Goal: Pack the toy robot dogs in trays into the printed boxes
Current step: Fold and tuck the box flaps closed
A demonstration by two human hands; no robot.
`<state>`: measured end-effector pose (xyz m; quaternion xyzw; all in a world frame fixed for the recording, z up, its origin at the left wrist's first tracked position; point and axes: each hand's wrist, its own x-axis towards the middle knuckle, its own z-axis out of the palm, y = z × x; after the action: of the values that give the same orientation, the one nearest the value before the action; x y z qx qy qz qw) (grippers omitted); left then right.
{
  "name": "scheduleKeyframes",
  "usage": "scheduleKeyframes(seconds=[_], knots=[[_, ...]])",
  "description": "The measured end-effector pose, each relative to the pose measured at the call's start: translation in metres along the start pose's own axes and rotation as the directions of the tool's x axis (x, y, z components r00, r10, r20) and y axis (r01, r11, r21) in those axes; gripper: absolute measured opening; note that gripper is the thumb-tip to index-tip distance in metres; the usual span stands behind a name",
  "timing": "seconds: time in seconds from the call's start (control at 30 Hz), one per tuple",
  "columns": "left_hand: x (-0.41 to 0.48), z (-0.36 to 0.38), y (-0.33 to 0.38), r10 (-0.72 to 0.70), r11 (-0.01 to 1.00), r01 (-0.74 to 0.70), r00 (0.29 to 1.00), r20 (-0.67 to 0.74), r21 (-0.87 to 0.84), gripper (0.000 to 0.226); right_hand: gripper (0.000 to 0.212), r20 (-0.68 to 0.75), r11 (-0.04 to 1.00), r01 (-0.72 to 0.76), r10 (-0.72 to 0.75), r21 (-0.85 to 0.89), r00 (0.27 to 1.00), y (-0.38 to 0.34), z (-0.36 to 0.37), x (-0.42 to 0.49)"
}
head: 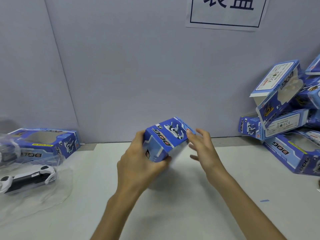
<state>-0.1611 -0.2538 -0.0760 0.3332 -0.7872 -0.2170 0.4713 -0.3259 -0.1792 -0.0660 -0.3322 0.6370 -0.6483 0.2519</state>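
1. Grey partition wall (121,66) behind a white table (173,205); high on the wall, a paper sign (225,11) with dark printed characters, cut off by the top of the frame.
2. At centre, held above the table and tilted: a blue printed box (166,139) marked "DOG", robot-dog picture uppermost.
3. Wrapped round the box's near left end: the left hand (138,168), fingers curled over the far side, thumb pressed to the lower corner.
4. Spread wide at the box's other end: the right hand (202,149), fingers loosely straight, gripping nothing (topmost fingertips touching the box or just short of it, too blurred to tell).
5. Contents of the held box hidden; only a pale window panel showing on its near face.
6. Far left on the table: a black-and-white toy robot dog (29,177) lying in a clear plastic tray (60,193), outside any box.
7. Just behind that tray, against the wall: a second printed box (48,144), window side up.
8. At the left edge: a bundle of crumpled plastic (8,151) over something dark, too blurred to make out.
9. Far right, against the wall: a heap of printed boxes (280,104), several tilted, the topmost with an end flap open.
10. On the table beside the right forearm: a scrap of blue tape (264,200).
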Motion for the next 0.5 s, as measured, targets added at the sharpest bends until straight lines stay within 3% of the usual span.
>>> scheduleKeyframes(seconds=[0.07,0.17,0.27,0.33,0.43,0.5], knots=[[-0.006,0.01,-0.002,0.211,0.965,-0.184,0.969,-0.132,0.189,0.082,0.049,0.066,0.989,-0.148,0.148,-0.01,0.987,-0.006,-0.003,-0.002],[-0.018,0.024,-0.001,0.364,0.879,-0.269,0.912,-0.189,0.394,0.094,0.046,0.335,0.908,-0.303,0.2,0.29,0.92,-0.017,-0.001,-0.007],[-0.027,0.035,0.001,0.456,0.82,-0.386,0.887,-0.076,0.424,0.088,0.042,0.26,0.879,-0.282,0.19,0.385,0.947,-0.012,0.01,-0.007],[-0.029,0.037,-0.003,0.539,0.785,-0.511,0.842,0.023,0.35,0.073,0.045,0.185,0.859,-0.275,0.215,0.431,0.959,-0.005,0.01,-0.006],[-0.021,0.024,-0.003,0.482,0.866,-0.454,0.87,-0.106,0.211,0.044,0.041,0.105,0.841,-0.184,0.151,0.508,0.983,-0.001,-0.007,0.003],[-0.009,0.011,-0.003,0.219,0.975,-0.202,0.931,-0.293,0.089,0.049,0.039,0.057,0.848,-0.067,0.044,0.526,0.997,-0.001,-0.023,0.008]])
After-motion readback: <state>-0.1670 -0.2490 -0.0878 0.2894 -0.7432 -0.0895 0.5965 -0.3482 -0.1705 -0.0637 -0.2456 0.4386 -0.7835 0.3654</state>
